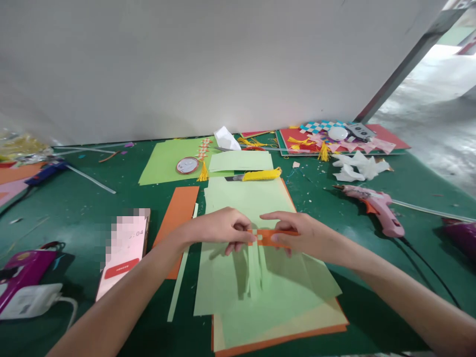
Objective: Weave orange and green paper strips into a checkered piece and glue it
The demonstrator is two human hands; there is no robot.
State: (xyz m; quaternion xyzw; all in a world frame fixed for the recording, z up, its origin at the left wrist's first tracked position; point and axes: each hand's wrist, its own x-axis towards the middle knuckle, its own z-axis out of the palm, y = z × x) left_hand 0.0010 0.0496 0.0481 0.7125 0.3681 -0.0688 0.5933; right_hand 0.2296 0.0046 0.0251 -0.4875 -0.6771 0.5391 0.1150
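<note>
Both hands hold a small orange paper strip [266,238] above a stack of pale green and orange paper sheets [260,322]. My left hand [230,230] pinches its left end between thumb and fingers. At the other end, my right hand [297,230] grips the strip, its index finger stretched out above. Narrow pale green paper strips [256,270] cross the orange one near its middle and hang down toward the sheets. Just beyond the hands, a yellow utility knife [260,175] lies across the stack, blade pointing left.
A phone [124,248] and an orange paper piece [182,208] lie at left, beside a loose green strip [182,267]. At right rests a pink glue gun [375,206] with its cord. Crumpled tissue [360,166] and decorated red sheets [386,136] sit near the wall.
</note>
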